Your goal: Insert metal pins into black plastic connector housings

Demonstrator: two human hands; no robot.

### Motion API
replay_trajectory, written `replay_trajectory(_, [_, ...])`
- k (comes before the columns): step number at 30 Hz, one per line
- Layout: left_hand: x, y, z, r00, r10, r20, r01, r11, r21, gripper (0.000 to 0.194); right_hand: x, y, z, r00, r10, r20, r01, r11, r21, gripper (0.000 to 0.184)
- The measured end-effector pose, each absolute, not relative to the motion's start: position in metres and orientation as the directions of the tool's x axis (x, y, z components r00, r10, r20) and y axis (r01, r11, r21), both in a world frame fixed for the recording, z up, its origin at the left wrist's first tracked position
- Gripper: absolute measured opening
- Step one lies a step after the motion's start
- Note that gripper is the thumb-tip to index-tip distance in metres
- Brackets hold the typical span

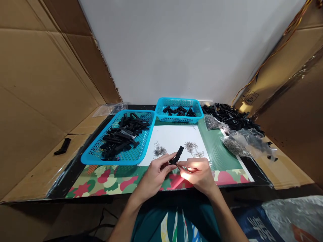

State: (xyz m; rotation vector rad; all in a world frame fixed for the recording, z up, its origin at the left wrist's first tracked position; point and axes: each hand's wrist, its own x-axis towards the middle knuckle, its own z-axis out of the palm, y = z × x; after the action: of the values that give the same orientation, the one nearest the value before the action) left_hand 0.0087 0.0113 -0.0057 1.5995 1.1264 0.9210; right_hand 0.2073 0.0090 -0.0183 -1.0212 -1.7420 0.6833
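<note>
My left hand [157, 169] pinches the lower end of a small black plastic clip piece [177, 155], held just above the front edge of a white sheet [174, 136]. My right hand [198, 173] is closed beside it, fingertips touching the piece's base and pinching something too small to make out. Small piles of metal springs [159, 150] lie on the sheet, a second pile [191, 146] just behind the piece. Both hands hover over the patterned mat [111, 179] near the table's front.
A large blue basket [94, 155] of black parts sits left; a smaller blue basket [199, 111] behind the sheet. A loose heap of black parts [230, 117] and plastic bags of springs [234, 144] lie right. Cardboard walls flank both sides; one black piece [63, 146] rests far left.
</note>
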Motion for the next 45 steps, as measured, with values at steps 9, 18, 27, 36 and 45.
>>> replay_trajectory(9, [0.005,0.009,-0.013,0.253,0.967,0.008,0.174,-0.054,0.983,0.050,0.206,0.008,-0.022,-0.172,0.856,0.487,0.258,0.516,-0.817,0.019])
replay_trajectory(18, [0.005,0.009,-0.013,0.205,0.978,0.035,0.174,-0.072,0.982,0.052,0.209,0.010,-0.018,-0.246,0.776,0.581,0.357,0.630,-0.690,0.022])
replay_trajectory(27, [0.006,0.008,-0.012,0.207,0.975,0.083,0.185,-0.122,0.975,0.045,0.213,0.014,-0.015,-0.339,0.723,0.602,0.377,0.690,-0.618,0.027])
replay_trajectory(36, [0.010,0.005,-0.011,0.147,0.972,0.184,0.211,-0.212,0.954,0.043,0.215,0.014,-0.013,-0.377,0.673,0.637,0.413,0.738,-0.535,0.025])
replay_trajectory(45, [0.007,0.006,-0.014,0.119,0.987,0.109,0.199,-0.131,0.971,0.047,0.215,0.013,-0.007,-0.370,0.725,0.581,0.339,0.688,-0.642,0.026])
